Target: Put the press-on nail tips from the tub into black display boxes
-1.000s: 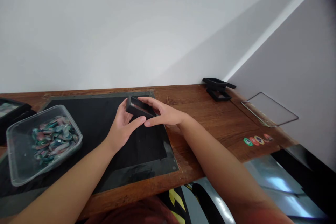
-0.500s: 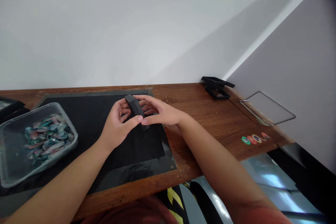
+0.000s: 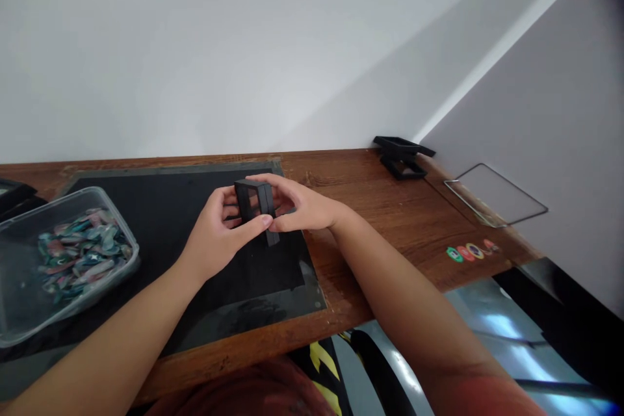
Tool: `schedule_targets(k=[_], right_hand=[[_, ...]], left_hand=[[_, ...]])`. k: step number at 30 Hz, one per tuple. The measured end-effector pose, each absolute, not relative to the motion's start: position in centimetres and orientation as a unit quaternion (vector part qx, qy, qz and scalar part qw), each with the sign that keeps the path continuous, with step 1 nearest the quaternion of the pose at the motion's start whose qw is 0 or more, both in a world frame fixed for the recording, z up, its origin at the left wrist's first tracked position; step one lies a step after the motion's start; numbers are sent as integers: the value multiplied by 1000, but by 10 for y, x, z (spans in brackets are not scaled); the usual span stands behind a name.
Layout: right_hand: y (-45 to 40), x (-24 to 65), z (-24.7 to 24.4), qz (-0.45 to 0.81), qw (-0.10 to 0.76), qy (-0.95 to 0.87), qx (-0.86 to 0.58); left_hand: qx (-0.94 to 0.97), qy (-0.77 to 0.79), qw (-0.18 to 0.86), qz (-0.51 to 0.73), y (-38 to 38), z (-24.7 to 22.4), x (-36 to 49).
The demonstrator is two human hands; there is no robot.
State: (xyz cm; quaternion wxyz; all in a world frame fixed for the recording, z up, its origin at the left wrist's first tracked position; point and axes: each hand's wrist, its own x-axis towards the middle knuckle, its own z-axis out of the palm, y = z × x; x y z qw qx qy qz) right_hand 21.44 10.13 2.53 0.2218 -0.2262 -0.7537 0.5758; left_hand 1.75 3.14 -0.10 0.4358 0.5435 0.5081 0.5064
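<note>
Between my hands, above the black mat [image 3: 195, 208], a small black display frame [image 3: 268, 198] with a clear window stands on edge. My left hand [image 3: 219, 227] grips it from the left, its thumb pressed on the near lower part. On the other side my right hand [image 3: 302, 205] closes round it, the thumb meeting the left thumb at the frame's edge. Part of the right fingers is hidden behind the frame. Left of my hands, a clear plastic tub [image 3: 129, 234] holds many shiny teal and pink pieces [image 3: 90, 250].
At the back right, black frames [image 3: 400, 155] lie stacked by the wall. A thin wire rectangle [image 3: 517, 185] leans at the right edge. Several round coloured stickers [image 3: 472, 251] lie on the wooden table [image 3: 351, 175]. Another black object [image 3: 17, 195] sits at far left.
The black frame has turned between my hands, so its windowed face now shows where mostly its narrow edge did. Both hands stay on it in nearly the same place.
</note>
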Motion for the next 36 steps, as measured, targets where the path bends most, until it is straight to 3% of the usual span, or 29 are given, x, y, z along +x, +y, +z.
schedule_targets(k=[7,16,20,28,36], right_hand=[[97,216,27,537,197,-778,-259],[84,214,44,444,224,-825,-267],[90,219,44,413,254,-822,-299],[101,225,39,465,307,-751,-353],[114,227,35,530,377,-693,-309]], left_hand=[[559,509,444,481,30,5,15],[580,528,403,472,34,5,12],[565,511,455,462,32,7,14],[508,437,563,483,34,-4,18],[605,354,514,494,35,-6,11]])
